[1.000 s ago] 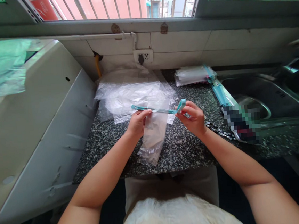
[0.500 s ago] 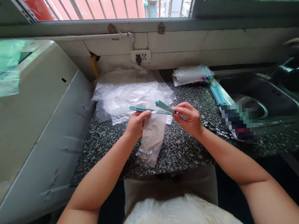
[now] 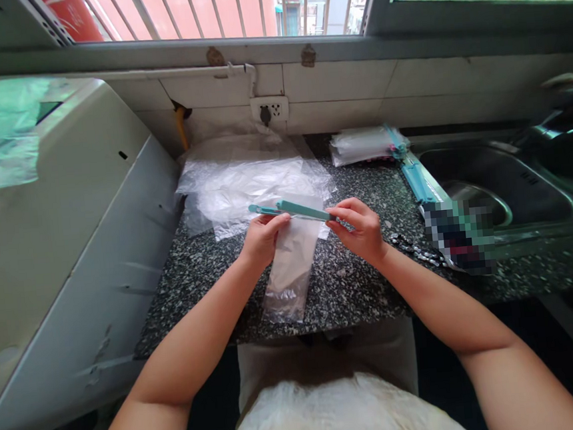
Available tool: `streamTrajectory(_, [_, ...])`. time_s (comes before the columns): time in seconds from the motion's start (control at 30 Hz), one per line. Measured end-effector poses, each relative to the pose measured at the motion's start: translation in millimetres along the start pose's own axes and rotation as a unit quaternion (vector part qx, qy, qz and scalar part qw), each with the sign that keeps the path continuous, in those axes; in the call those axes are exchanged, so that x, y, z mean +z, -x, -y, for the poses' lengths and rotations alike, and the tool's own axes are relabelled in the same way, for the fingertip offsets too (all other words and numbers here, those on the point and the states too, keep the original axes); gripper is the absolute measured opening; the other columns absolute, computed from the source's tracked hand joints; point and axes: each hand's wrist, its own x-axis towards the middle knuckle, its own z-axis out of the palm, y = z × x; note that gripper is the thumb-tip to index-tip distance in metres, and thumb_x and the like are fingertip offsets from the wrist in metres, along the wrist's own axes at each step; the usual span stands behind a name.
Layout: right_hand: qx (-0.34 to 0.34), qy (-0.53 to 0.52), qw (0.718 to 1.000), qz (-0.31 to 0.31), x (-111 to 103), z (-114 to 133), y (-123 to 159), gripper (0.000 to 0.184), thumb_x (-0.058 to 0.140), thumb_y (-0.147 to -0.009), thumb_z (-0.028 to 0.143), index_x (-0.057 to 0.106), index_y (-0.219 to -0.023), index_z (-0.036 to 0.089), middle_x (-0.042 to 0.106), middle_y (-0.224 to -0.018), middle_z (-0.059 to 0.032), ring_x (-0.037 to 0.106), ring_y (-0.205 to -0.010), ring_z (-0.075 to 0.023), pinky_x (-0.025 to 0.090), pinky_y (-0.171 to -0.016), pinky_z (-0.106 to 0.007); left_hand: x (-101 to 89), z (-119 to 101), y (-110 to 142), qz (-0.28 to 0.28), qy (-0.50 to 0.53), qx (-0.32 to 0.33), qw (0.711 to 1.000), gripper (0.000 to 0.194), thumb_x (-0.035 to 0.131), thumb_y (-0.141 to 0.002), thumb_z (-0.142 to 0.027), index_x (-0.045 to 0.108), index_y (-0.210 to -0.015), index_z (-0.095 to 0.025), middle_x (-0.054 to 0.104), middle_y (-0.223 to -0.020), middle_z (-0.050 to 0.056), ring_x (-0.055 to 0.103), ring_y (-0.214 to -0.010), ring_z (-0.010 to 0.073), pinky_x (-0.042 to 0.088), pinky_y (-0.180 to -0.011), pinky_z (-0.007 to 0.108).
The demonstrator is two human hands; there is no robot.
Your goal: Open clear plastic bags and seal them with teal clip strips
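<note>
Teal clip (image 3: 303, 209) now nearer closed, long axis crosswise, tip leftward

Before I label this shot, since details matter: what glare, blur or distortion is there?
Head view: glare whitens the piled plastic bags; wide-angle stretch enlarges the near forearms; the faucet at right looks soft; pixelation obscures the package beside the sink.

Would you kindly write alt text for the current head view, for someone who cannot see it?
Left hand and right hand hold a partly open teal clip across a clear plastic bag over a speckled counter; a clear plastic pile lies behind, a sink at right.
</note>
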Motion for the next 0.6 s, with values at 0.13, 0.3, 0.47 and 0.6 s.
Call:
streamTrajectory(0.13, [0.004, 0.007, 1.0, 0.001, 1.3, -1.3, 1.3, 0.016, 0.063, -0.08, 0.021, 0.069, -0.095, 0.023, 0.063, -0.081, -0.0039, 0.06, -0.074, -0.0148, 0.054, -0.064, -0.03, -1.4, 1.8, -0.4, 0.003, -0.008, 0.019, 1.0, 0.018, 0.076, -0.045, -0.021, 0.063, -0.056, -0.015, 0.058, -0.052, -0.002, 0.049, -0.047, 0.0074, 0.038, -0.046, 0.02])
streamTrajectory(0.3, [0.003, 0.021, 1.0, 0.004, 1.7, -1.1, 1.3, 0.015, 0.063, -0.081, 0.022, 0.069, -0.094, 0.023, 0.063, -0.08, -0.004, 0.06, -0.073, -0.0147, 0.054, -0.063, -0.029, -3.5, 3.8, -1.0, 0.007, -0.022, 0.032, 0.999, 0.017, 0.076, -0.047, -0.022, 0.064, -0.057, -0.015, 0.059, -0.053, -0.002, 0.049, -0.048, 0.0078, 0.038, -0.048, 0.021])
streamTrajectory(0.47, [-0.001, 0.028, 1.0, 0.007, 1.5, -1.2, 1.0, 0.015, 0.063, -0.081, 0.022, 0.07, -0.094, 0.022, 0.063, -0.079, -0.0044, 0.06, -0.073, -0.0146, 0.053, -0.064, -0.029, -2.7, 2.5, 0.3, 0.011, -0.027, 0.04, 0.999, 0.018, 0.077, -0.046, -0.022, 0.065, -0.057, -0.015, 0.059, -0.052, -0.002, 0.048, -0.048, 0.0074, 0.038, -0.048, 0.021])
streamTrajectory(0.6, [0.004, 0.038, 0.999, 0.013, 2.2, -2.3, 1.8, 0.014, 0.062, -0.081, 0.024, 0.07, -0.093, 0.023, 0.064, -0.079, -0.0039, 0.06, -0.072, -0.0144, 0.053, -0.064, -0.029, -3.4, 2.5, 0.8, 0.018, -0.03, 0.047, 0.998, 0.019, 0.079, -0.046, -0.024, 0.066, -0.056, -0.014, 0.059, -0.051, -0.002, 0.048, -0.048, 0.0069, 0.038, -0.049, 0.02])
